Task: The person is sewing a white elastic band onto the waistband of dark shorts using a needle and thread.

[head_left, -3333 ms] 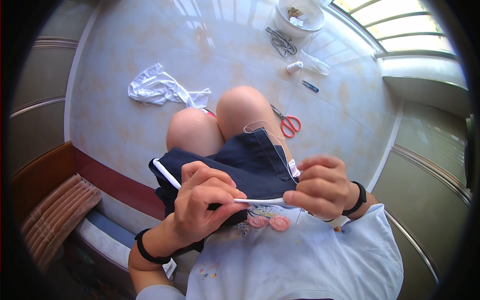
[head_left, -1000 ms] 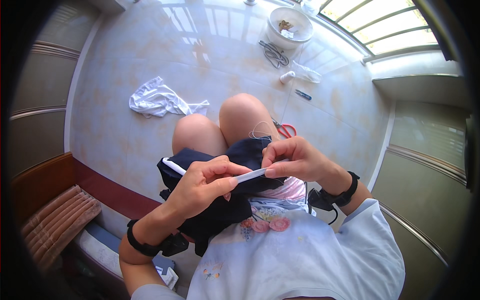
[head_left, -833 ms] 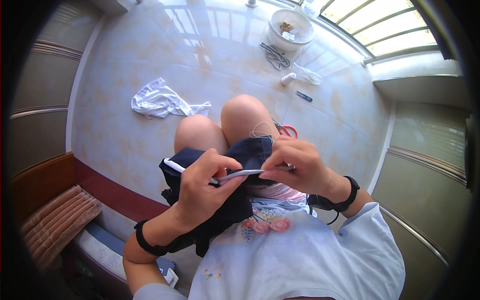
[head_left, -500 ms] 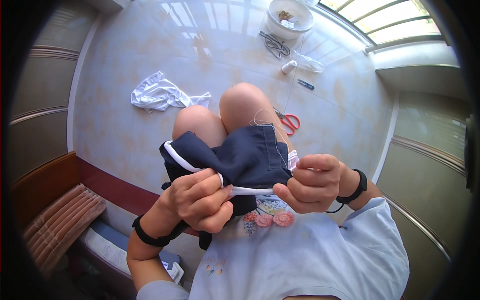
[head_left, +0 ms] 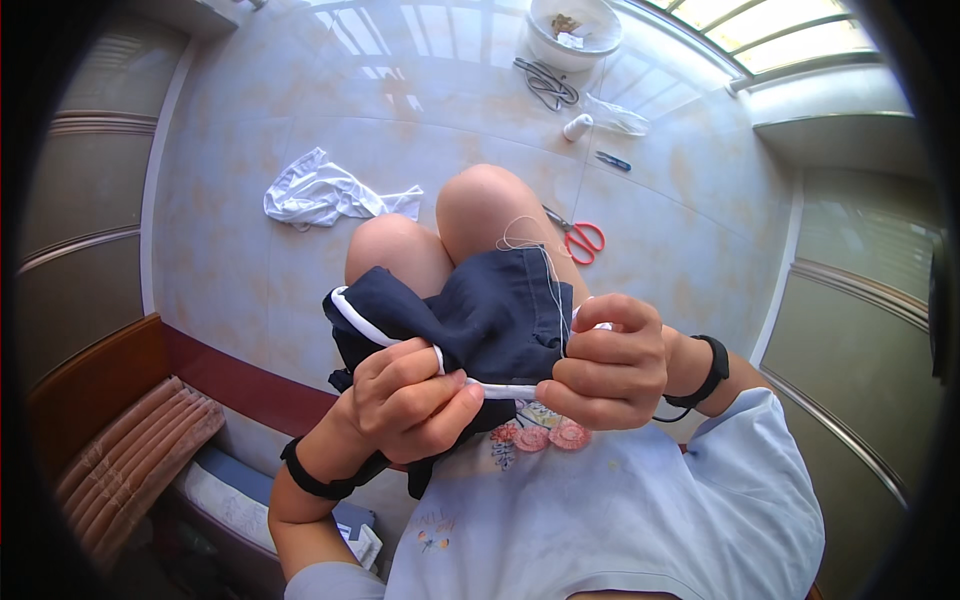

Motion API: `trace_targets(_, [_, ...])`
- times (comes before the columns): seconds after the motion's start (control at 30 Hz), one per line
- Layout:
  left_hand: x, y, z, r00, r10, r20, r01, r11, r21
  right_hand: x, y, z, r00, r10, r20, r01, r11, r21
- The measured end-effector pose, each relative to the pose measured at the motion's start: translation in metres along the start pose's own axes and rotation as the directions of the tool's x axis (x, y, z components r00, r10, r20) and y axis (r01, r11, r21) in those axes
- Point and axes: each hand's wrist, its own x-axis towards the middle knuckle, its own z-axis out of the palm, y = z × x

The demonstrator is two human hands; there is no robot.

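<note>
Change: since half a second earlier both hands had drawn closer together on the white trim, and the cloth sat slightly higher over the knees.
Left hand (head_left: 405, 400): curled nearly closed, thumb and fingers pinching the white piped edge (head_left: 500, 388) of the dark navy garment (head_left: 490, 315).
Right hand (head_left: 605, 360): also closed in a fist-like pinch on the same edge, just beside the left; whether it held a needle could not be told.
Garment: bunched on the lap, draped over both knees and touching them.
Axis: the piped edge ran roughly left to right between the hands, then curved up toward the person's left.
Thread (head_left: 545, 265): a thin white strand looped over the cloth toward the right hand.
Risk: in my judgement the loose loop could snag or knot if pulled fast, and the bunched cloth could get stitched through extra layers.
Floor, near: red-handled scissors (head_left: 580, 238) beside the right knee; crumpled white cloth (head_left: 325, 192) to the left.
Floor, far: a white bowl (head_left: 573, 30), small spool (head_left: 577, 126) and dark snips (head_left: 612, 160), well apart from the hands.
</note>
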Motion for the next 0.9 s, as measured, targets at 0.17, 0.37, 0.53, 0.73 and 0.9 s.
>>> trace_targets(0.17, [0.0044, 0.0001, 0.0024, 1.0, 0.018, -0.007, -0.018, 1.0, -0.024, 0.0027, 0.001, 0.0006, 0.999, -0.027, 0.023, 0.027, 1.0, -0.014])
trace_targets(0.37, [0.0005, -0.0024, 0.0017, 0.999, 0.053, 0.01, -0.052, 0.997, -0.053, 0.0008, -0.0008, 0.0014, 0.996, -0.084, 0.029, 0.084, 0.996, -0.003])
trace_targets(0.53, [0.0004, -0.0041, 0.0028, 0.997, 0.082, -0.014, -0.083, 0.996, -0.045, 0.0001, 0.0013, 0.0021, 1.0, -0.016, 0.024, 0.014, 0.997, 0.071])
trace_targets(0.73, [0.0038, -0.0034, 0.0035, 0.999, 0.036, -0.024, -0.037, 0.998, -0.044, -0.003, -0.0013, -0.0036, 0.999, -0.005, 0.031, 0.006, 1.0, -0.021])
trace_targets(0.9, [0.0092, 0.005, 0.0088, 0.993, -0.116, -0.029, 0.117, 0.993, 0.019, -0.0036, -0.0017, -0.0035, 0.999, 0.036, 0.033, -0.035, 0.999, -0.036])
